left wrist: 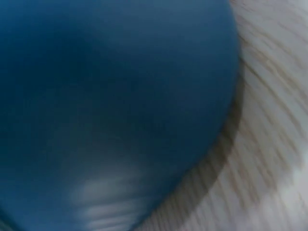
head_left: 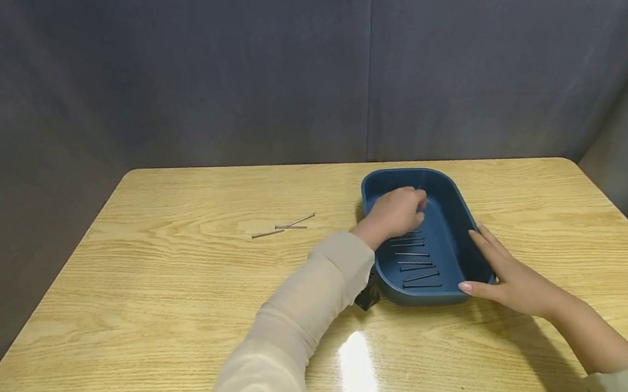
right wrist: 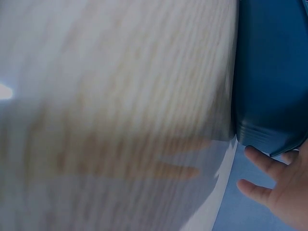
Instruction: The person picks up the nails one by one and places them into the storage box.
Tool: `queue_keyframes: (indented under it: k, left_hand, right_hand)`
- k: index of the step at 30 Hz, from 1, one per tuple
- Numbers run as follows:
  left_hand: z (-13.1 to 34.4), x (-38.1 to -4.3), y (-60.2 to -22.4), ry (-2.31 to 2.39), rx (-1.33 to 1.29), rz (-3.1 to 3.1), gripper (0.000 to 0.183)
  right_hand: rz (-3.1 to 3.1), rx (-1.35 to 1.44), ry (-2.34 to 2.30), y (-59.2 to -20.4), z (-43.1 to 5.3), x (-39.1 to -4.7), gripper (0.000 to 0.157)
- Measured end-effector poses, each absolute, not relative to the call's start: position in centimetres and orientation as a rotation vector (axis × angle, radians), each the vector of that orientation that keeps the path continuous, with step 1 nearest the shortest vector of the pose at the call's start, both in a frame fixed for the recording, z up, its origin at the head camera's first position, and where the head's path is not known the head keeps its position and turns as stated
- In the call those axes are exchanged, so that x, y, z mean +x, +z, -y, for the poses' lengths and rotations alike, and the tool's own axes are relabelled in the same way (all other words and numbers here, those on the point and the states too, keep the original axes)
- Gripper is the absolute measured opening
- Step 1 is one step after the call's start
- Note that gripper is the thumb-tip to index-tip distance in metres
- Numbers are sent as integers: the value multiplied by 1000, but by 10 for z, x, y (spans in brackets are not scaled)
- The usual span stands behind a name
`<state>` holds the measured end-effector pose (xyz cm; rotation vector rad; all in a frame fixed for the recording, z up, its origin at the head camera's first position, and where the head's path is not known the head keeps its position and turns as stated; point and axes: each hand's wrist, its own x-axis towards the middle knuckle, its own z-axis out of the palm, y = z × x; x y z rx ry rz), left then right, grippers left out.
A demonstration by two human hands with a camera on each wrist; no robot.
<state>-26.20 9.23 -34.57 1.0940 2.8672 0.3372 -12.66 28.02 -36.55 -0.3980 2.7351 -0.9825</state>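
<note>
A deep blue tray [head_left: 447, 233] with rounded corners stands on the table, with several dark nails [head_left: 414, 262] lying roughly side by side on its floor. My left hand [head_left: 397, 212] reaches over the tray's left rim with fingers curled, above the far end of the row. Its fingertips are turned away, so I cannot tell whether it pinches a nail. At the near right corner my right hand [head_left: 509, 281] rests on the tray, thumb and fingers spread along the rim. The right wrist view shows those fingers [right wrist: 264, 163] fairly straight beside the blue wall.
Three loose nails [head_left: 283, 226] lie on the wood table [head_left: 147, 288] left of the tray. A small black object [head_left: 366, 297] shows beside the tray under the left sleeve. Grey curtain [head_left: 245, 70] hangs behind the table's far edge. The left wrist view is filled by blurred tray wall [left wrist: 120, 96].
</note>
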Motion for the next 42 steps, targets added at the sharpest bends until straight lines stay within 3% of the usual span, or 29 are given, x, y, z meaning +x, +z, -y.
queue_keyframes:
  k: [42]
  left_hand:
    - [1, -253, -335, 622, 925, -2879, 21]
  right_hand:
    - [-2752, -429, -987, -368, -278, -129, 92]
